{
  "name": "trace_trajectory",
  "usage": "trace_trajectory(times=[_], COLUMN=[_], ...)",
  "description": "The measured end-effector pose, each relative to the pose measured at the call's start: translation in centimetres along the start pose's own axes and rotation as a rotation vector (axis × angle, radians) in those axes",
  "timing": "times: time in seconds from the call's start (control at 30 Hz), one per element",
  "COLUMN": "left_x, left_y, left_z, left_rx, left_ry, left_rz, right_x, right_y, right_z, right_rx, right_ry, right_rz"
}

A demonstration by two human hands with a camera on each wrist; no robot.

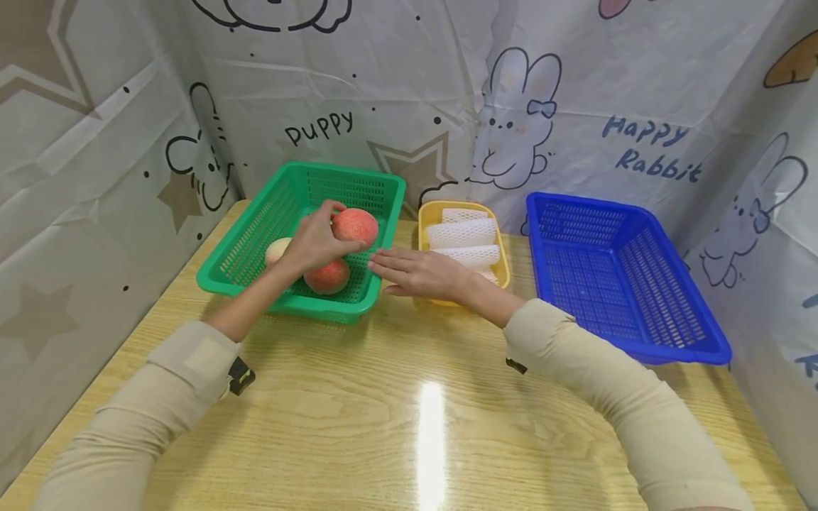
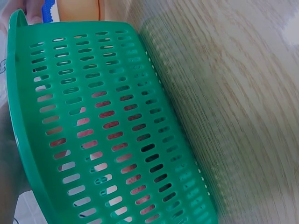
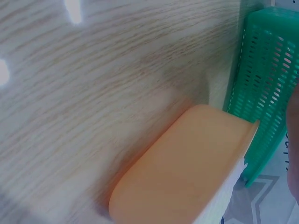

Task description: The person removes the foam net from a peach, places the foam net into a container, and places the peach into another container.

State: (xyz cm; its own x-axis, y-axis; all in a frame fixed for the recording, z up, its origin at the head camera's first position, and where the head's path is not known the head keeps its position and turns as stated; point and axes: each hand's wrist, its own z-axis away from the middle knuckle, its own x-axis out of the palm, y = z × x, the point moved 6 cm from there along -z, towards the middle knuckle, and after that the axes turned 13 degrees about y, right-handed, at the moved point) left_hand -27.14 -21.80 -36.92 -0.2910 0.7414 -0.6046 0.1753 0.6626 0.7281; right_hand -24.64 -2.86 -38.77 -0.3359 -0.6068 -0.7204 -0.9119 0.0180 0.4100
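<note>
In the head view my left hand (image 1: 317,240) reaches into the green basket (image 1: 322,306) and grips a pinkish-red peach (image 1: 356,226), thumb and fingers around its left side. Below that hand lies a redder peach (image 1: 327,276), and a pale cream fruit (image 1: 277,250) is partly covered by the wrist. My right hand (image 1: 422,275) stretches out flat, palm down, fingertips close to the basket's right rim; whether they touch it I cannot tell. It holds nothing. The left wrist view mostly shows the green basket's slotted wall (image 2: 93,121), with reddish fruit behind the slots.
Right of the green basket stands a yellow container (image 1: 503,263) with several rolled white foam net sleeves (image 1: 461,233). A blue basket (image 1: 680,350) sits farther right. Wooden table (image 1: 345,411) lies in front, and a printed cloth (image 1: 396,78) hangs behind and at both sides.
</note>
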Motion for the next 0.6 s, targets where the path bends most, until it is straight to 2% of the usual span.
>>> trace_trajectory(times=[0.33, 0.5, 0.6], left_x=[1.0, 1.2, 1.2], left_y=[0.0, -0.2, -0.3], left_z=[-0.2, -0.3, -0.3], left_rx=[0.007, 0.004, 0.004], left_ry=[-0.034, -0.041, -0.039], left_rz=[0.0, -0.012, -0.019], right_x=[0.2, 0.2, 0.4], right_y=[-0.2, -0.3, -0.1], right_z=[-0.3, -0.6, -0.6], right_rx=[-0.038, -0.031, 0.014], right_ry=[-0.005, -0.074, -0.134], right_rz=[0.03, 0.028, -0.023])
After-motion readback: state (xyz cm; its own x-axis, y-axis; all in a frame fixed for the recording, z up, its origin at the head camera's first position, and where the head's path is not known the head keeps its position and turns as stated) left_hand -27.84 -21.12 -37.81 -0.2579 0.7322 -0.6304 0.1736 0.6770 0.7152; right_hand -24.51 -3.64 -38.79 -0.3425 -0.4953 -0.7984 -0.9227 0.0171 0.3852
